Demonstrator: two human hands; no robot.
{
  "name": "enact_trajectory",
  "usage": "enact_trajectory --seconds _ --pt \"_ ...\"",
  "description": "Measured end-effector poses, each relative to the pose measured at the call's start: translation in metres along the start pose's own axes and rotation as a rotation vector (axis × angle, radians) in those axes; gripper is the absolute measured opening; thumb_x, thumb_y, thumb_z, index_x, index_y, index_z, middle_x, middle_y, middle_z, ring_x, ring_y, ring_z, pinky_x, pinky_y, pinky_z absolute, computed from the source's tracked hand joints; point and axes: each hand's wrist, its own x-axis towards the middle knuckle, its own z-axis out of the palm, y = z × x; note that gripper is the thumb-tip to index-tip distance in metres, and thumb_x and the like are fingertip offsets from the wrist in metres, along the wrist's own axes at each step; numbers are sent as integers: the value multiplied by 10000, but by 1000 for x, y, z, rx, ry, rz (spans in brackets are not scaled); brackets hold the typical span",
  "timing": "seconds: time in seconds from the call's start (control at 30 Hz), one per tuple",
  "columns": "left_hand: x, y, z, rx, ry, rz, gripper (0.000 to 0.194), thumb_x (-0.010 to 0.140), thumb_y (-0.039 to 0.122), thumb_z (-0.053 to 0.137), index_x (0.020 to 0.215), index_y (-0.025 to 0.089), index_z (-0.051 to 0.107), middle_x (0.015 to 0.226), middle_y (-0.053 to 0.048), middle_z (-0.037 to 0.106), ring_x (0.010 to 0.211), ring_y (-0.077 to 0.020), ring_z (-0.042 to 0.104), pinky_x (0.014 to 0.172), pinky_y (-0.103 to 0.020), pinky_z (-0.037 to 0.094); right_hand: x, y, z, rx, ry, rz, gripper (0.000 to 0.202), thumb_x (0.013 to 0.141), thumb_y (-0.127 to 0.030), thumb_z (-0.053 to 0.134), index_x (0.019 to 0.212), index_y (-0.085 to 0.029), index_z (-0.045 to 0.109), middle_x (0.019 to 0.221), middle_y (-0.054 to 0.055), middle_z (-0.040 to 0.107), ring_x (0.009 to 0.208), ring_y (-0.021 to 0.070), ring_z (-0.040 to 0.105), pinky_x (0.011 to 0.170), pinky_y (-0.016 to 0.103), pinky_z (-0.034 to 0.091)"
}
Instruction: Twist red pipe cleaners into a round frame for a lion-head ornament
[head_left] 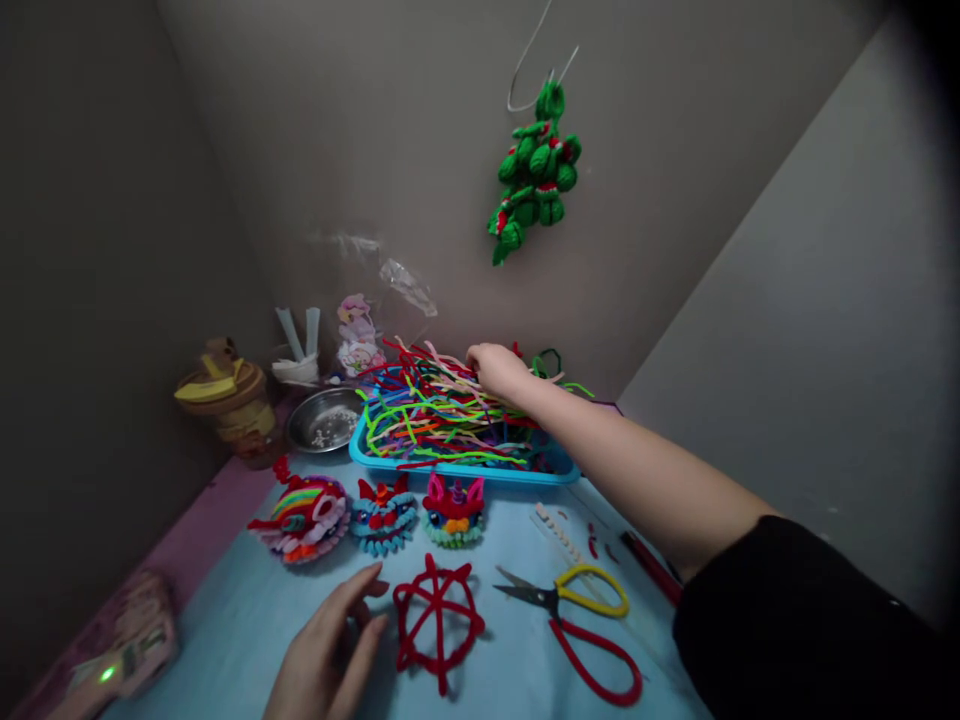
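My left hand (330, 645) rests low on the blue table cover, fingers curved and apart, holding nothing. Just right of its fingertips lies a red pipe-cleaner wheel (438, 612) with crossing spokes. My right hand (498, 372) reaches over the back of a blue tray (465, 471) heaped with colourful pipe cleaners (442, 410). Its fingers are bent down at the pile, and what they hold, if anything, is hidden. Open scissors (556, 597) with one yellow and one red handle lie right of the wheel.
Three fuzzy animal figures, one pink and red (304, 520), one blue (384, 517), one multicoloured (454, 512), stand before the tray. A metal bowl (324, 420) and brown pot (232, 405) are at left. Green ornaments (536, 165) hang above. A phone-like device (124, 650) lies lower left.
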Motion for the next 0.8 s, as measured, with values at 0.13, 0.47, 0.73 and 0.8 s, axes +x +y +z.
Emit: enact_trajectory --seconds 0.13,0.47,0.73,0.8 --pt "1 2 -2 16 11 19 410 812 330 549 1207 228 510 977 -51 690 645 -124 638 580 -186 529 13 4 12 77 -114 184 233 697 -224 626 924 -186 664 930 81 689 840 198 621 700 246 436" --pt "4 3 -5 27 34 98 300 812 302 551 1101 233 593 917 -22 705 674 -115 652 580 -157 521 -9 37 -69 -57 393 206 259 802 -197 455 927 -174 680 961 101 665 873 209 591 770 295 428" --pt "6 3 -2 -25 43 48 262 833 328 509 1033 201 621 911 -43 696 634 -123 628 527 -197 503 -75 55 -84 -36 444 208 242 779 -211 461 874 -164 679 869 86 668 821 206 583 742 299 418" --pt "5 4 0 -48 46 23 267 836 341 502 1025 195 621 904 -49 694 664 -134 635 531 -204 503 -86 50 -80 -29 407 212 236 780 -229 465 861 -177 680 862 73 672 818 201 587 725 291 418"
